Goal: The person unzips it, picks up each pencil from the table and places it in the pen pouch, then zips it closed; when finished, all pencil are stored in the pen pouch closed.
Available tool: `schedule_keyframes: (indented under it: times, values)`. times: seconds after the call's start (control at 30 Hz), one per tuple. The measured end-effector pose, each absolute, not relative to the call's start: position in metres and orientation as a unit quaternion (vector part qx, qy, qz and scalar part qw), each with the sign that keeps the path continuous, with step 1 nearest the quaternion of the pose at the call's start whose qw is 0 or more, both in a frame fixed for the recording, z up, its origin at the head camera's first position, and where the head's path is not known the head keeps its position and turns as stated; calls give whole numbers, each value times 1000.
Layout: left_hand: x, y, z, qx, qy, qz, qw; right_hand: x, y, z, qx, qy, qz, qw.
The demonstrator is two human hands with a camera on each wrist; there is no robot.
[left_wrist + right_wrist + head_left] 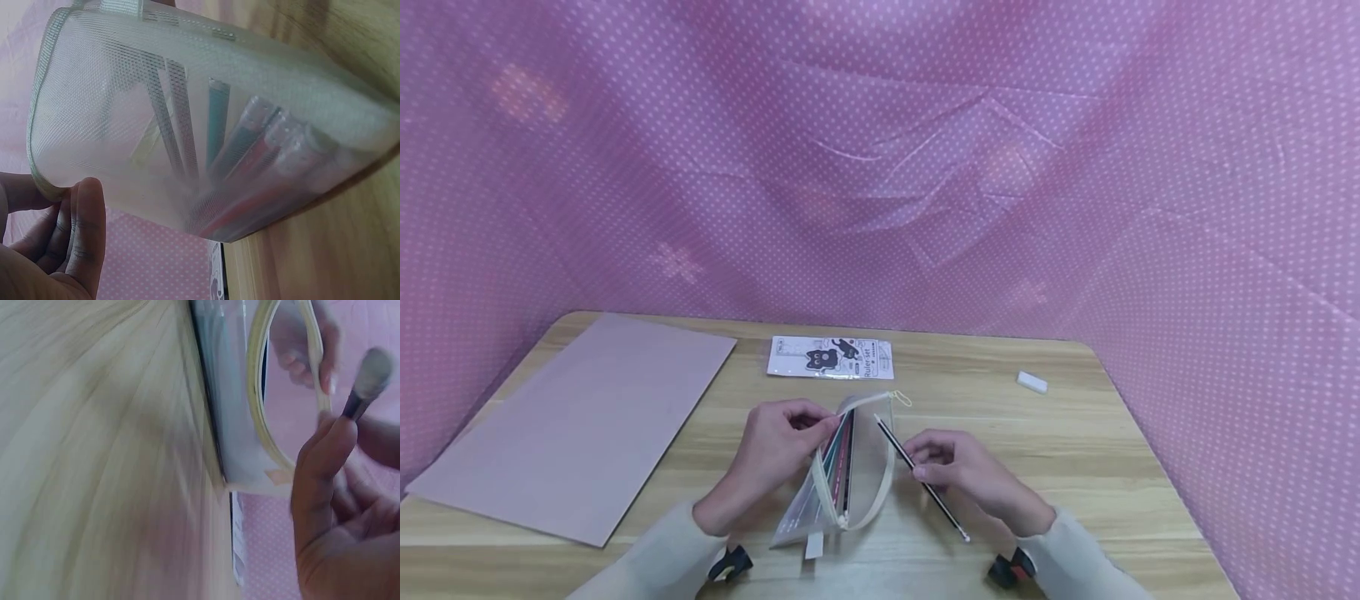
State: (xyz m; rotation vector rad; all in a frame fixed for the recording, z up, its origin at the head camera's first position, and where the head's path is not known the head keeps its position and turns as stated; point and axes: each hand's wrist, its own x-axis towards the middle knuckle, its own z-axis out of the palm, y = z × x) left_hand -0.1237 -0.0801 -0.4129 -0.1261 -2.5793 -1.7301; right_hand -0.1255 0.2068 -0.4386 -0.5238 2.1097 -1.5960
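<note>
A translucent mesh zip pencil case [872, 454] stands with its mouth gaping, several pencils [218, 115] and slim sticks inside it. My left hand [772, 446] pinches the left rim of the case between thumb and fingers. To the right of the mouth, my right hand [962, 473] holds a dark, pale-striped pencil [937, 500] between thumb and fingers. The pencil slants, its upper end by the case's opening and its pale-capped end [374, 370] toward me. Through the mesh in the left wrist view, teal and red pencils show with pale ends.
Behind the case lies a packaged ruler set [830, 357] with black cat drawings. A white eraser [1032, 382] is at the back right. On the left, a large pale board [580, 425] covers part of the wooden table [1075, 467]. Pink dotted cloth [880, 167] hangs around the table.
</note>
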Motion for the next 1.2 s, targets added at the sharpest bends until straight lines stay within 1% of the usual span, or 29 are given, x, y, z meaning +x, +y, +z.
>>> schedule_keyframes:
  times: [0.2, 0.43, 0.6, 0.87, 1.2]
  values:
    - [-122, -79, -413, -43, -825, -563, 13, -133, 186, -438, -114, 757, -602, 228]
    - [-120, -75, -413, -48, -825, -563, 11, -137, 164, -436, -71, 749, -623, 212]
    - [-119, -72, -414, -42, -829, -558, 15, -140, 150, -435, -47, 732, -645, 214]
    - [-118, -71, -416, -40, -840, -540, 29, -143, 132, -436, -43, 732, -645, 213]
    - [-117, -71, -413, -34, -830, -556, 21, -142, 126, -438, -43, 709, -676, 198]
